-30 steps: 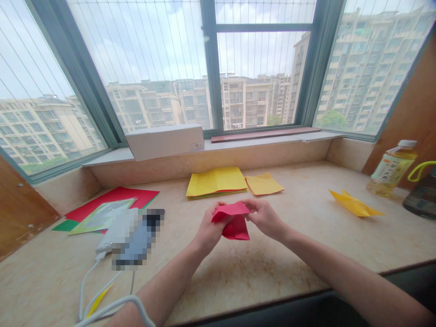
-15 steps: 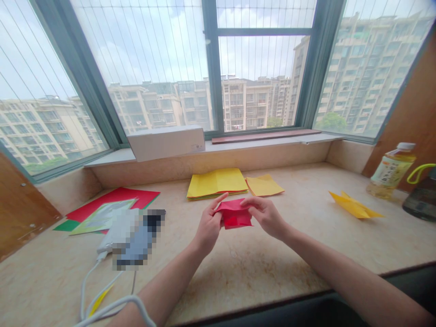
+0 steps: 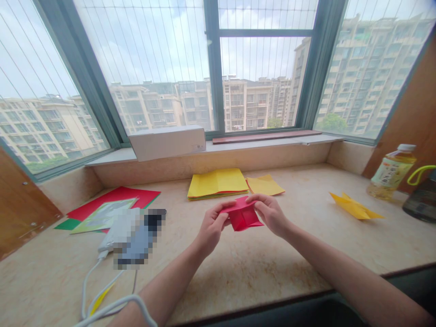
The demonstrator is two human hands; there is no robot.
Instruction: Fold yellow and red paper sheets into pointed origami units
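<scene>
A small folded piece of red paper (image 3: 243, 219) is held up above the stone counter (image 3: 259, 263), creased into layers with a flap at its lower right. My left hand (image 3: 214, 223) pinches its left edge between thumb and fingers. At the upper right edge, my right hand (image 3: 270, 213) grips it the same way. Behind the hands lies a stack of yellow paper (image 3: 218, 183) with red sheets showing underneath. An orange-yellow square sheet (image 3: 267, 185) rests beside that stack. Farther right sits a folded yellow paper piece (image 3: 356, 206).
Red sheets (image 3: 116, 200), a white power bank (image 3: 119, 229) and a blurred-out object (image 3: 139, 240) lie at left, with white cables (image 3: 84, 286) at the front left. A drink bottle (image 3: 391, 170) and a dark bottle (image 3: 422, 195) stand at right. A white box (image 3: 166, 143) is on the sill.
The red paper has shifted slightly right and tilted, showing more of its lower folded face. My left index finger, raised before, now lies against the paper's top edge.
</scene>
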